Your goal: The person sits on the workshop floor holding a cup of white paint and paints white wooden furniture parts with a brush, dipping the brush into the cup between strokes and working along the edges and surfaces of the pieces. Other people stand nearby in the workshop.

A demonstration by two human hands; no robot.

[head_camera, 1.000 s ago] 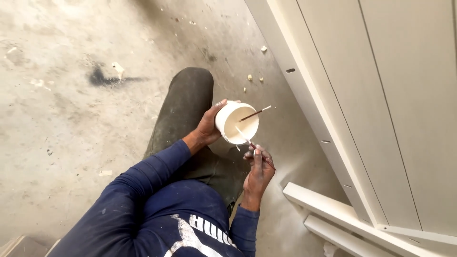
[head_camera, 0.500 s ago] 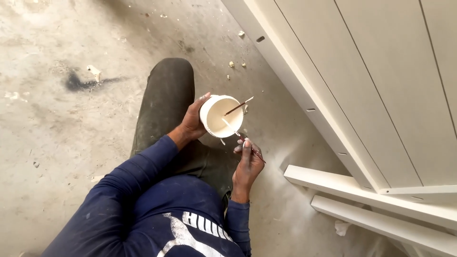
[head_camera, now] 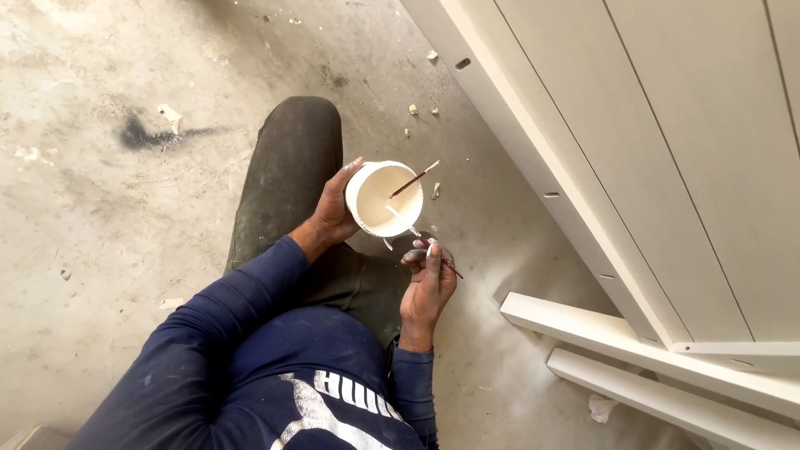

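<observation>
White cup [head_camera: 383,198] — pale paint, two brushes inside.

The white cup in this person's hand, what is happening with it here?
A person crouched on a concrete floor holds a small white cup of pale paint in the left hand. The right hand dips a thin brush into it. A second thin stick rests across the rim. A white panelled door and loose white trim strips lie beside them.
</observation>
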